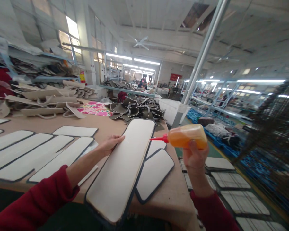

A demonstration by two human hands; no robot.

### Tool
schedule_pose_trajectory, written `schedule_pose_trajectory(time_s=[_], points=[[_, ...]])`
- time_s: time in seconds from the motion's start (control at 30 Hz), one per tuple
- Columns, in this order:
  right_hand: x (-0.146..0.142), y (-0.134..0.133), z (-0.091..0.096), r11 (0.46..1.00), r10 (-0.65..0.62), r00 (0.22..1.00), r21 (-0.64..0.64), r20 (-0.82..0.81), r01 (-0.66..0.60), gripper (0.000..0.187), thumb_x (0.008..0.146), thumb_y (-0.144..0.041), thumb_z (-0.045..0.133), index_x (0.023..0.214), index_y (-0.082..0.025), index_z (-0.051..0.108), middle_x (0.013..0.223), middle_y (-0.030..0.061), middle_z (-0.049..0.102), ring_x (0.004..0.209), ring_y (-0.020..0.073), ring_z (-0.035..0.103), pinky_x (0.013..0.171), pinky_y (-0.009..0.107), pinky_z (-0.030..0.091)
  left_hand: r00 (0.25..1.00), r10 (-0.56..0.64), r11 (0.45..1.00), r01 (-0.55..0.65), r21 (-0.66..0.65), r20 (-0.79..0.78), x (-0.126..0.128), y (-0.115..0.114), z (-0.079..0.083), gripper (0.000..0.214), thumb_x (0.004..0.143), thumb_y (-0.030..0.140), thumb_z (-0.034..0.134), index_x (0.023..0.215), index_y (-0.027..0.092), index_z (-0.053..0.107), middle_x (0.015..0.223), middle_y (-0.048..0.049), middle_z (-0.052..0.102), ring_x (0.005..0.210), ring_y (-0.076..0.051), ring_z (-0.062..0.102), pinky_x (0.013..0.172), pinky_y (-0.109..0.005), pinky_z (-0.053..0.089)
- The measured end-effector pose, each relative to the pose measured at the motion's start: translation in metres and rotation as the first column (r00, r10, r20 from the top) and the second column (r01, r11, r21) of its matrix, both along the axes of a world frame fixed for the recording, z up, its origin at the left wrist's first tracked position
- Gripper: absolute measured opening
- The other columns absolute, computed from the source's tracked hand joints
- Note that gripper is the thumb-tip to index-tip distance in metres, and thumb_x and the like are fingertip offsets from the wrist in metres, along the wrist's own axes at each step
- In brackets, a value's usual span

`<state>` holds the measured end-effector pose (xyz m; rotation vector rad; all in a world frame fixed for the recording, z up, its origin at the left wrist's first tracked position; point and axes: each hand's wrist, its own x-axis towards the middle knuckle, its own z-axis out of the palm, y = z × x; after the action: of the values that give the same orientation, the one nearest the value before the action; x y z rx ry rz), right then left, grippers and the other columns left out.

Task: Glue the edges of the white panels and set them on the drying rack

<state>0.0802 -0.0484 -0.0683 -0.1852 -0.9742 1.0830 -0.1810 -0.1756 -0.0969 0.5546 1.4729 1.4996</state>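
My left hand rests on the left edge of a long white panel with a dark border, fingers curled over its rim, steadying it on the wooden table. My right hand grips an orange squeeze bottle held sideways. Its red nozzle points left and nearly touches the panel's right edge. The panel lies tilted over other white panels and overhangs the table's near edge.
Rows of similar white panels cover the table's left side. Beige cut pieces and dark pieces are piled at the back. More panels lie on the floor to the right, by a metal post and blue racks.
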Motion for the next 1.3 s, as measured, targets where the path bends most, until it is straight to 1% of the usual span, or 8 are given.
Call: schedule_pose_trajectory(time_s=[0.1,0.2,0.4,0.63,0.87,1.03,1.13,1.3], points=[[0.000,0.004,0.000,1.000,-0.015,1.000,0.028,0.019,0.015,0.050,0.053,-0.030,0.085,0.098,-0.020,0.065,0.085,-0.0002,0.068,0.075,0.0149,0.061,0.079,0.033,0.053,1.000,-0.003,1.000,0.003,0.002,0.017,0.002,0.000,0.005,0.010,0.080,0.017,0.068,0.074,0.010,0.068,0.064,-0.0078,0.073,0.050,-0.017,0.065,0.048,-0.024,0.053],[0.000,0.004,-0.007,1.000,0.023,0.999,0.007,0.039,-0.023,0.051,0.053,-0.031,0.085,0.099,-0.021,0.066,0.085,-0.0007,0.068,0.075,0.0143,0.062,0.078,0.031,0.053,1.000,-0.013,1.000,0.013,0.001,0.022,0.001,0.002,0.006,0.013,0.084,0.015,0.062,0.075,0.009,0.068,0.064,-0.0084,0.073,0.049,-0.016,0.065,0.048,-0.024,0.053],[0.002,-0.009,-0.028,0.993,0.106,0.992,-0.068,0.069,-0.101,0.053,0.054,-0.030,0.085,0.102,-0.020,0.066,0.088,0.0010,0.070,0.076,0.0144,0.064,0.075,0.028,0.054,1.000,0.017,1.000,-0.017,-0.021,0.022,-0.003,0.005,0.000,0.013,0.083,0.015,0.063,0.072,0.010,0.068,0.063,-0.0085,0.073,0.047,-0.017,0.064,0.048,-0.025,0.052],[0.006,-0.024,-0.045,0.975,0.183,0.972,-0.154,0.148,-0.161,0.057,0.057,-0.036,0.084,0.108,-0.021,0.063,0.092,0.0056,0.071,0.077,0.0210,0.066,0.079,0.040,0.056,0.999,0.010,1.000,-0.010,-0.013,0.038,-0.013,0.007,-0.007,0.012,0.081,0.016,0.066,0.071,0.010,0.069,0.063,-0.0082,0.073,0.051,-0.017,0.066,0.051,-0.026,0.055],[0.010,-0.032,-0.054,0.974,0.208,0.959,-0.131,0.191,-0.185,0.058,0.062,-0.038,0.081,0.113,-0.021,0.060,0.100,0.0076,0.070,0.085,0.0231,0.068,0.081,0.038,0.056,0.998,0.003,1.000,-0.001,-0.016,0.069,-0.020,0.006,-0.014,0.011,0.077,0.018,0.072,0.070,0.010,0.069,0.063,-0.0083,0.073,0.053,-0.017,0.067,0.053,-0.025,0.055],[0.009,-0.034,-0.047,0.970,0.223,0.957,-0.143,0.185,-0.199,0.060,0.060,-0.041,0.081,0.113,-0.022,0.061,0.098,0.0083,0.070,0.083,0.0243,0.067,0.082,0.043,0.055,0.997,-0.015,1.000,0.014,0.007,0.078,-0.022,0.006,-0.015,0.012,0.073,0.018,0.076,0.070,0.009,0.070,0.064,-0.0090,0.073,0.053,-0.018,0.067,0.054,-0.024,0.055],[0.005,-0.030,-0.036,0.980,0.164,0.979,-0.133,0.125,-0.148,0.057,0.057,-0.038,0.083,0.107,-0.021,0.063,0.090,0.0049,0.071,0.076,0.0208,0.065,0.081,0.044,0.055,0.997,-0.013,1.000,0.012,0.010,0.070,-0.020,0.006,-0.012,0.011,0.075,0.018,0.074,0.071,0.009,0.070,0.064,-0.0091,0.073,0.052,-0.017,0.066,0.052,-0.024,0.054],[-0.003,-0.010,-0.016,0.992,0.063,0.998,-0.113,0.031,-0.059,0.043,0.060,-0.033,0.081,0.097,-0.018,0.066,0.088,0.0034,0.070,0.078,0.0181,0.064,0.081,0.038,0.054,0.996,-0.032,0.999,0.033,-0.011,0.079,-0.008,0.006,-0.004,0.014,0.082,0.015,0.066,0.071,0.008,0.070,0.063,-0.0090,0.073,0.051,-0.017,0.066,0.050,-0.025,0.055]])
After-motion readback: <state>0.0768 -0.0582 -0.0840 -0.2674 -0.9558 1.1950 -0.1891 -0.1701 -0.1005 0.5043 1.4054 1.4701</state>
